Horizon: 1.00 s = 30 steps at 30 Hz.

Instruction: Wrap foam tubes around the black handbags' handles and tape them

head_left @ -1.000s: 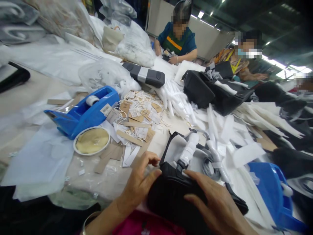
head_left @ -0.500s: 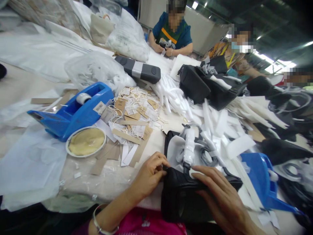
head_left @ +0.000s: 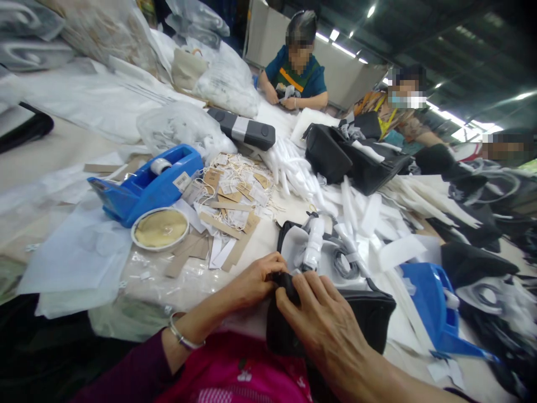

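A black bag [head_left: 369, 313] lies in front of me at the table's near edge. Its handle [head_left: 315, 238] is wrapped in white foam, and a coiled grey strap [head_left: 346, 263] rests beside the handle. At the bag's left corner, my left hand [head_left: 262, 280] pinches the black edge between thumb and fingers. My right hand [head_left: 321, 313] reaches across the bag to that same corner, its fingers bent over the black material close to the left fingertips. The exact spot between the fingertips is hidden.
Left stand a blue tape dispenser [head_left: 146, 184] and a round tub of yellowish paste [head_left: 160, 228]. Paper tags with strings [head_left: 235, 190] are heaped behind. Another blue dispenser [head_left: 432, 308] stands right. White foam strips [head_left: 293, 168] and black bags [head_left: 356, 157] lie farther back; co-workers [head_left: 293, 73] sit beyond.
My right hand has moved left along the bag, from its middle to the left corner beside my left hand. The view has shifted slightly.
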Each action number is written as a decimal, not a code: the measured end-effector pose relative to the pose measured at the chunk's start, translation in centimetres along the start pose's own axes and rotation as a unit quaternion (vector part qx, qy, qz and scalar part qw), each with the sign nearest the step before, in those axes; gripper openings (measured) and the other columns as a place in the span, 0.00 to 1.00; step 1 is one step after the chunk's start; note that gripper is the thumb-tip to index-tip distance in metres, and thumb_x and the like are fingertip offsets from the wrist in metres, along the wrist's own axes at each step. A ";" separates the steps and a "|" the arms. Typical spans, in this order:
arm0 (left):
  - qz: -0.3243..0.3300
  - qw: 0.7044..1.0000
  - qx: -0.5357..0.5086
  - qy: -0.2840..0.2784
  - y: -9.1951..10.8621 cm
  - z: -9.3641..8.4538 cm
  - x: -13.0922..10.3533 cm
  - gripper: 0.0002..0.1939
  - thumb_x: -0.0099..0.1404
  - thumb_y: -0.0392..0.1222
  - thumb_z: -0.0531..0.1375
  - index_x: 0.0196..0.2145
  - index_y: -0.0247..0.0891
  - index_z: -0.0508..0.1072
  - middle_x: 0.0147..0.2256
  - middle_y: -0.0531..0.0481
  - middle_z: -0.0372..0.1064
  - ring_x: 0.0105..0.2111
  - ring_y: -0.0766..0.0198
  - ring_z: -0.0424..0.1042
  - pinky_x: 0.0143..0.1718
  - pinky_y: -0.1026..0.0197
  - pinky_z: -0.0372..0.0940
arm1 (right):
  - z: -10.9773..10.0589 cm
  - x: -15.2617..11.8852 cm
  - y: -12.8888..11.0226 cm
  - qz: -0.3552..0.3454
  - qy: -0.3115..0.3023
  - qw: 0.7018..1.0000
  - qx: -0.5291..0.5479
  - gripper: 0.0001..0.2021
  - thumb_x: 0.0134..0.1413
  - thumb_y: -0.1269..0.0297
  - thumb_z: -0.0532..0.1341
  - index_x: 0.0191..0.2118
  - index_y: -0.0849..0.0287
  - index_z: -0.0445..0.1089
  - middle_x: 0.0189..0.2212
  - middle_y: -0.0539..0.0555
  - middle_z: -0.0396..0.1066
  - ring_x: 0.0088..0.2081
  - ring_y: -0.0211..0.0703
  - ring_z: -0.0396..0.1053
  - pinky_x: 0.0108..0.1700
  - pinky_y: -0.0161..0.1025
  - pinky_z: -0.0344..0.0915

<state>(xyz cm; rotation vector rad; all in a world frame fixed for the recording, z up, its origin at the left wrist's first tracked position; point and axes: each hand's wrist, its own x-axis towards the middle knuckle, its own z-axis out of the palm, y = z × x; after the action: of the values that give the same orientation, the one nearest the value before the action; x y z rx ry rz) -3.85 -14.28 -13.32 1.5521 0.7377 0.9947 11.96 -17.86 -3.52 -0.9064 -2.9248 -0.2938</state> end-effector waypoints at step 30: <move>0.110 0.978 0.161 -0.071 -1.0 -0.5 5.6 0.12 0.47 0.23 0.51 0.28 0.36 0.66 0.34 0.52 0.61 0.35 0.65 0.62 0.38 0.64 0.59 | 1.4 -4.6 1.6 -0.111 0.193 0.945 0.239 0.11 0.59 0.80 0.49 0.40 0.66 0.67 0.31 0.58 0.65 0.35 0.44 0.58 0.35 0.43 0.60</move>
<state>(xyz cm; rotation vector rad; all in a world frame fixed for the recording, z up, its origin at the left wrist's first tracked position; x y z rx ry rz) -1.74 -8.98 -13.11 1.9993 0.6596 0.9431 16.72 -18.81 -5.20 -0.3945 -2.5488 0.2053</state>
